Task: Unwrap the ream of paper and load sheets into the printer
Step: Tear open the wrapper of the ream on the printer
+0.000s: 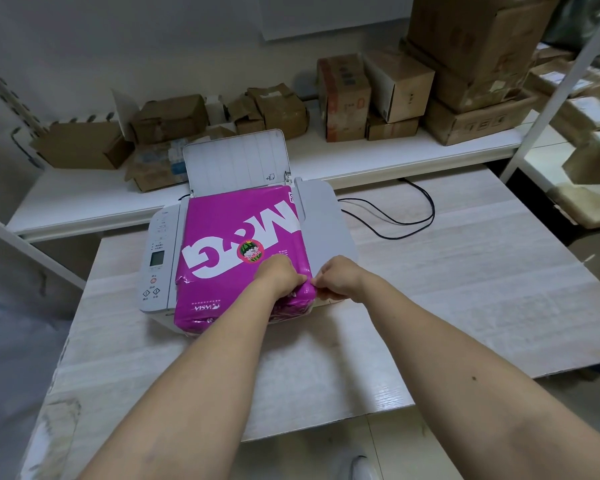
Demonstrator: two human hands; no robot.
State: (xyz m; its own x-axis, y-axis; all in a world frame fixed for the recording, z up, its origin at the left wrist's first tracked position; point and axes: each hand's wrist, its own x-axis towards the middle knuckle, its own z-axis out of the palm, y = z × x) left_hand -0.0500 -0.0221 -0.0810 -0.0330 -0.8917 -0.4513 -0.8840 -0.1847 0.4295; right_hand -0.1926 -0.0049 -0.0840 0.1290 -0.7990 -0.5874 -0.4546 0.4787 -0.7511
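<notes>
A ream of paper [236, 237] in a magenta wrapper with big white letters lies flat on top of a white printer [326, 223]. The printer's rear paper tray [236, 161] stands up behind the ream. My left hand [279, 275] presses on the ream's near right corner and pinches the wrapper there. My right hand [338, 277] pinches the wrapper at the same corner from the right side. The wrapper is torn a little at the near left edge.
The printer sits on a pale wood-grain table [465, 289]. Black cables [413, 216] loop to the printer's right. Behind runs a white shelf [361, 157] with several cardboard boxes [343, 95]. A metal rack post [561, 81] stands at the right.
</notes>
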